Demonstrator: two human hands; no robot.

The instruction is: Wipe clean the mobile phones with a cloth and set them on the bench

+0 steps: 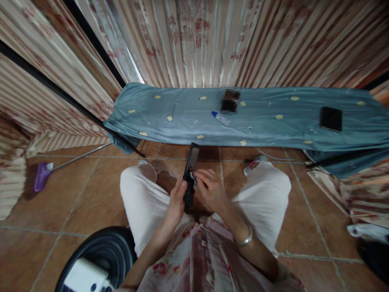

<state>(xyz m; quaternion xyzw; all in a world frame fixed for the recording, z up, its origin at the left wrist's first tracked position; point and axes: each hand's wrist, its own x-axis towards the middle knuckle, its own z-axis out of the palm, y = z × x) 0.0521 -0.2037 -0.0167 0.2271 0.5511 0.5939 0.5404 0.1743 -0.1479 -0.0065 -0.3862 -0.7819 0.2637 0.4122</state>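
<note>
A black flip phone [189, 195], unfolded, is held upright between my knees, its screen half pointing away and its keypad half towards me. My left hand [176, 199] is closed around the keypad half, with the thumb on its left edge. Against the phone's right side near the hinge, my right hand [212, 188] pinches a small grey-white piece [193, 177], too small to name for certain. A bracelet circles my right wrist.
Ahead stands a bench [182, 125] under a blue-green cloth. On it lie a blue-capped bottle [222, 118], a blurred-out dark object [230, 101] and a black phone-like slab [331, 119]. A purple brush head [41, 176] and a black round basin [100, 243] are at left.
</note>
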